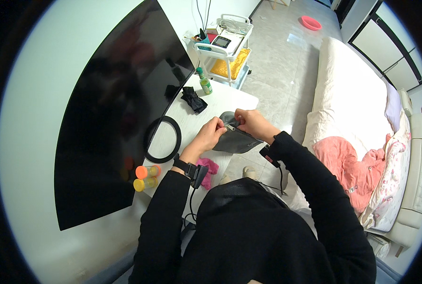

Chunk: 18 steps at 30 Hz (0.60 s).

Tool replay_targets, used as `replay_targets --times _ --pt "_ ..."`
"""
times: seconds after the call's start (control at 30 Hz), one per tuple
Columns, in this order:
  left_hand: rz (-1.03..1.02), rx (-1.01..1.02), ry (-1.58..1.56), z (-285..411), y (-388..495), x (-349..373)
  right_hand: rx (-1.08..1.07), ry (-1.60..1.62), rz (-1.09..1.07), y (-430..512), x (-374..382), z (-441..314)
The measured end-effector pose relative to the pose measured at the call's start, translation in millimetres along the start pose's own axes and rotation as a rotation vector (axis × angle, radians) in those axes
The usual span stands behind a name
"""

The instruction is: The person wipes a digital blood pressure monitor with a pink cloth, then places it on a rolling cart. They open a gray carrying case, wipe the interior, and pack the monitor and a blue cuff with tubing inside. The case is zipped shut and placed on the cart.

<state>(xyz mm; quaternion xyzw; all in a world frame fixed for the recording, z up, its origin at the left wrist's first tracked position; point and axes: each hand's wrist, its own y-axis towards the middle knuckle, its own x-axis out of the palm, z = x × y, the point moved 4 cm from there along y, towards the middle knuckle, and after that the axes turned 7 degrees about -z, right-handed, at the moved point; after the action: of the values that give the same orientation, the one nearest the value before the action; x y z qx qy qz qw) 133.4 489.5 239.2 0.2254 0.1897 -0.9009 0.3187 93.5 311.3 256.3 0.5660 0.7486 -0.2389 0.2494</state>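
Note:
A dark grey zippered pouch (233,142) bearing some writing is held up over the front edge of a white table (237,97). My left hand (204,135) pinches its upper edge beside the metal zipper pull (231,127). On the other side, my right hand (256,124) grips the top edge with bent fingers. Grey fabric (228,116) bulges up between the two hands; whether it is part of the pouch, I cannot tell. A pink cloth (209,172) lies by my left wrist. Each wrist wears a black device with a cable.
A large black television (118,113) stands along the left. On the table are a black ring (178,136), a folded black item (194,100), a green bottle (205,85) and two lidded jars (149,172). Beyond stands a white cart (228,55); a bed (349,96) is right.

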Motion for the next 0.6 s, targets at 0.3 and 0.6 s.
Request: replay_targets --times 0.3,0.6 --pt "0.037 0.005 -0.107 -15 5 4 -0.168 -0.283 0.16 -1 -2 2" --pt "0.06 0.039 0.057 0 13 11 -0.013 -0.041 0.265 -13 2 16"
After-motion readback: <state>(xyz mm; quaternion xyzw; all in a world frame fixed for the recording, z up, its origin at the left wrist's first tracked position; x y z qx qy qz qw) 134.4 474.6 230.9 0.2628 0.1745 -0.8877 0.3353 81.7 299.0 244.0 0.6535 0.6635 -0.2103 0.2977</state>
